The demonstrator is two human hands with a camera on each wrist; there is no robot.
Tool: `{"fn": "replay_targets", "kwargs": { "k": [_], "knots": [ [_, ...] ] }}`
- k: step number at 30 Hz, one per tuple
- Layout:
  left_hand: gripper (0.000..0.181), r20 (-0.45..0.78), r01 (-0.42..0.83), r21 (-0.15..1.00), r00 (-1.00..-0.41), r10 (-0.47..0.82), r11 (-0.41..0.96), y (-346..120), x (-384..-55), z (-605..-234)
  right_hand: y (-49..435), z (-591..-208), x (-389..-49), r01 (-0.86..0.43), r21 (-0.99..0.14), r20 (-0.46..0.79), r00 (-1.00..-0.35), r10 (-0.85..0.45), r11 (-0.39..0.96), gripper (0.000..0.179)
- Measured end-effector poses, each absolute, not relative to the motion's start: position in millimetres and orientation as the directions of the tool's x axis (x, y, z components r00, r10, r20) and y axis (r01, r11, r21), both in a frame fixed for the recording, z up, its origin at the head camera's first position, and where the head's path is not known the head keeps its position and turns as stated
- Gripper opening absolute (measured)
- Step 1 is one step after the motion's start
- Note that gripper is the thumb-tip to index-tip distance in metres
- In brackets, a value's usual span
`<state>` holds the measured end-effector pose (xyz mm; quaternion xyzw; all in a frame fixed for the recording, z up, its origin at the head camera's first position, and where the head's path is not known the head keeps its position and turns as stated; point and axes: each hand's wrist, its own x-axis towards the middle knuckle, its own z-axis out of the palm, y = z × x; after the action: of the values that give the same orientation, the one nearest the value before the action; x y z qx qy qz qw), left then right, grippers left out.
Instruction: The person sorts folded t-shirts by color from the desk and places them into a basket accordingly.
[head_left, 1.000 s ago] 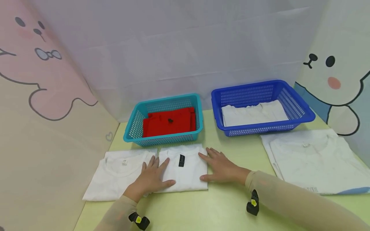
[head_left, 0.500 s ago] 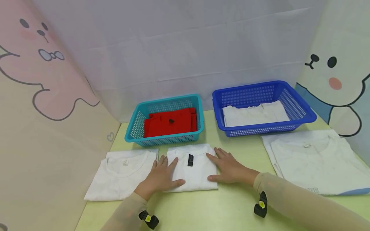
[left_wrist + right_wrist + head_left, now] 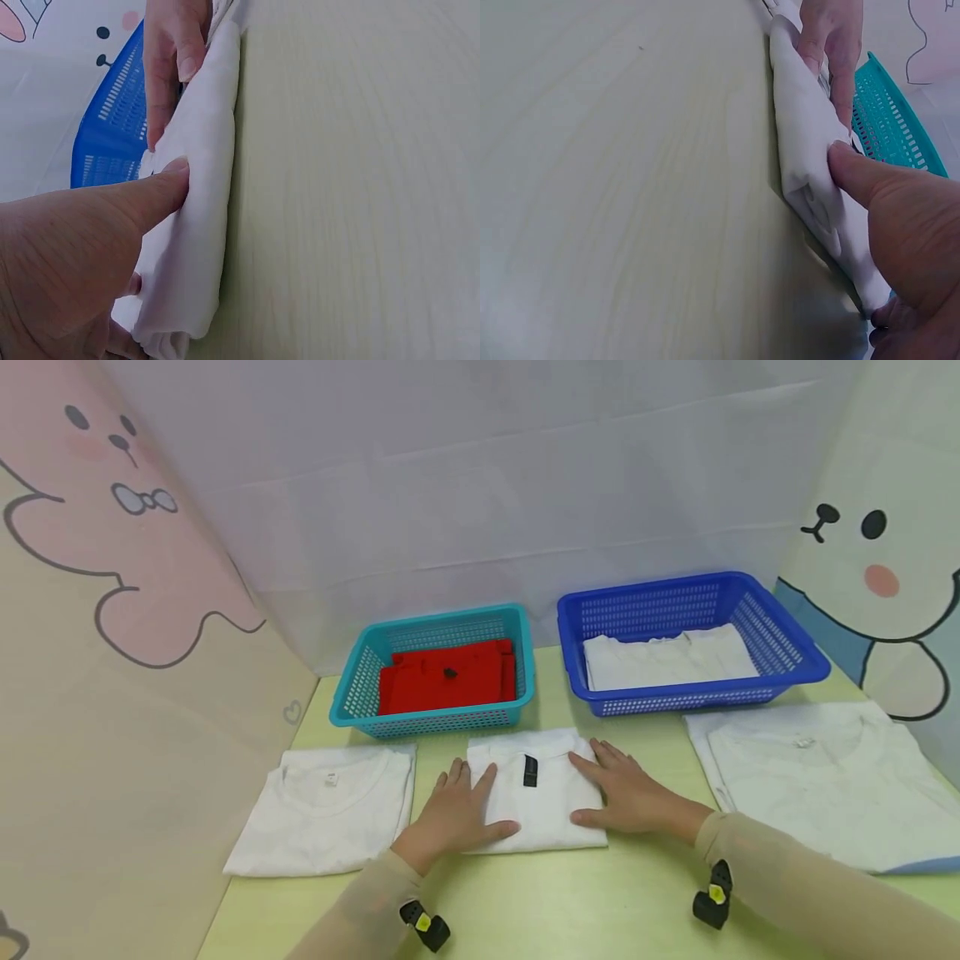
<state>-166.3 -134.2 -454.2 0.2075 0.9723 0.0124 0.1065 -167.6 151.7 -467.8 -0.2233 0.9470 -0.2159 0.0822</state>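
Note:
A folded white T-shirt (image 3: 547, 802) with a black neck label lies on the table between both hands. My left hand (image 3: 457, 814) rests on its left side, fingers spread and thumb (image 3: 161, 195) on the near part of the top. On the opposite side, my right hand (image 3: 630, 793) touches the shirt with spread fingers, its thumb (image 3: 847, 165) near the front fold. Another folded white T-shirt (image 3: 322, 822) lies to the left, apart from the one between the hands.
Behind the hands stand a teal basket (image 3: 431, 724) with folded red clothing (image 3: 450, 689) and a blue basket (image 3: 697, 697) with folded white clothing (image 3: 667, 660). Larger folded white shirts (image 3: 817, 793) lie at the right. Printed cloth walls border the table.
Both hands have slid the labelled white T-shirt to the right, widening the gap from the left T-shirt. The view has shifted slightly; baskets and other shirts stay in place.

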Motion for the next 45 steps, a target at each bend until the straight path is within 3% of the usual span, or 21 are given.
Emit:
{"fn": "replay_targets", "kwargs": {
  "k": [12, 20, 32, 37, 45],
  "knots": [
    [0.099, -0.2, 0.385, 0.099, -0.896, 0.397, 0.918, -119, -169, -455, 170, -466, -165, -0.385, -0.45, -0.021, -0.898, -0.44, 0.806, 0.091],
    [0.086, -0.147, 0.341, 0.159, -0.92, 0.364, 0.927, -128, -169, -450, 176, -459, -160, -0.383, -0.455, -0.021, -0.898, -0.439, 0.804, 0.089],
    [0.074, -0.14, 0.283, 0.389, -0.923, 0.359, 0.877, -126, -167, -453, 167, -456, -159, -0.367, -0.504, -0.027, -0.898, -0.439, 0.782, 0.077],
    [0.067, -0.131, 0.225, 0.539, -0.929, 0.345, 0.812, -126, -169, -452, 164, -454, -164, -0.306, -0.591, -0.052, -0.909, -0.414, 0.746, 0.069],
    [0.053, -0.21, -0.036, 0.828, -0.945, 0.25, 0.56, -126, -177, -454, 162, -456, -170, -0.154, -0.806, -0.095, -0.92, -0.381, 0.572, 0.055]
  ]
}}
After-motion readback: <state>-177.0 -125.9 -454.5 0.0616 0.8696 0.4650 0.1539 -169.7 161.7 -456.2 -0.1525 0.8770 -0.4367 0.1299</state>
